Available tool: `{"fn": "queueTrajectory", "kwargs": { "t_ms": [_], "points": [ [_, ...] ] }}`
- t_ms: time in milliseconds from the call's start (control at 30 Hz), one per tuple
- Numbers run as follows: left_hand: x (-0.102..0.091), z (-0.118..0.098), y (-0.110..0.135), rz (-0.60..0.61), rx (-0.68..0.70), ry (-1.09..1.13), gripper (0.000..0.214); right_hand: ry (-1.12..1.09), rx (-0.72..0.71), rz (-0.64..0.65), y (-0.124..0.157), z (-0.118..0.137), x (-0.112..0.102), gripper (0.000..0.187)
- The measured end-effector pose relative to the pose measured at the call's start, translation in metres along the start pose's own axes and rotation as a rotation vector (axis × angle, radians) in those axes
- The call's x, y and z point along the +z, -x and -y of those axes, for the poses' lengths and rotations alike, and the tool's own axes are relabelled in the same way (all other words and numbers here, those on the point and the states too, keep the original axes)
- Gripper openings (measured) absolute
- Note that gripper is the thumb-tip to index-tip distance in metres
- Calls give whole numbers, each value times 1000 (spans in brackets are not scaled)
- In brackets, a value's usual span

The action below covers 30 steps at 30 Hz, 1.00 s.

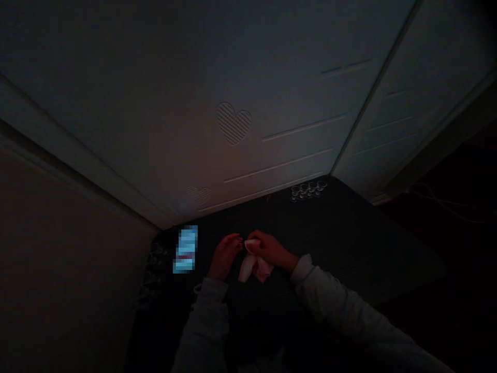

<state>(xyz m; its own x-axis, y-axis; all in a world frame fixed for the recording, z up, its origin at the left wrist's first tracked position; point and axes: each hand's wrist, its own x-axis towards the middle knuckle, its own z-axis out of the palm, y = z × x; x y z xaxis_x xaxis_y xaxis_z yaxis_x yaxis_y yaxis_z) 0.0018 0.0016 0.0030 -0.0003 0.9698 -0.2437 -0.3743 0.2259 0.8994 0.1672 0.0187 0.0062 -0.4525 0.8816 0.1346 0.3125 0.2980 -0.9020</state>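
The scene is very dark. My right hand (267, 249) is closed on a pale cloth (254, 267), whose loose ends hang below the fingers. Just left of it, my left hand (225, 254) has its fingers curled inward, close to the cloth's upper edge. A small glint shows at the left fingertips; what they hold, if anything, is too dim to name. Both hands are over the dark tabletop (248, 321).
Small stemmed glasses (304, 191) stand in a row at the back right by the white panel (174, 103). More clear glasses (149, 277) line the left edge. A lit, blurred-out screen (185, 249) lies left of my hands. A thin cable (438, 199) runs at the far right.
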Motion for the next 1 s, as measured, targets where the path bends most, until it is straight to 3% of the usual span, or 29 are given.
{"fn": "queueTrajectory", "kwargs": {
  "t_ms": [367, 767, 1000],
  "points": [
    [-3, 2, -3, -8, -6, 3, 28, -6, 15, 5, 0, -2, 1, 21],
    [-3, 2, -3, 17, -1, 25, 26, -7, -10, 76, -1, 0, -2, 35],
    [-2, 1, -3, -5, -11, 13, 27, -7, -13, 43, 0, 0, 0, 23]
  ]
}}
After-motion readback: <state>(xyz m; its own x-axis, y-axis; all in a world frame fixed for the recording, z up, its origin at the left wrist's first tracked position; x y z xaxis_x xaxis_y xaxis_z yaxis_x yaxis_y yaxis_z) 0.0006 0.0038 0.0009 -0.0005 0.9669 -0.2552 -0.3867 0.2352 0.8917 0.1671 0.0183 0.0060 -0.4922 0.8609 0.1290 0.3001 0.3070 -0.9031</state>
